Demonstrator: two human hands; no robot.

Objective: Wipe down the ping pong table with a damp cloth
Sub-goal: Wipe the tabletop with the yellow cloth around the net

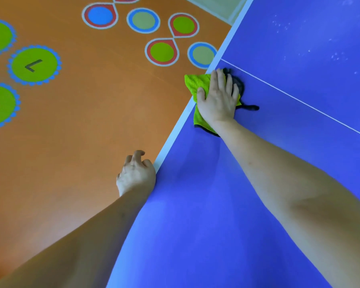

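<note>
The blue ping pong table [268, 163] fills the right half of the view, with a white border along its left edge and a thin white centre line running diagonally. A lime-green cloth [197, 84] with a dark grey underside lies at the table's left edge, partly hanging past the border. My right hand [218, 96] presses flat on the cloth with fingers straight and spread. Lower down, my left hand [136, 173] is beside the table's white edge, its fingers curled over the floor side and holding nothing that I can see.
White dusty specks [312, 38] dot the far blue surface beyond the centre line. Left of the table is an orange floor [81, 121] painted with green, blue and red circles. A pale floor strip [216, 7] shows at the top.
</note>
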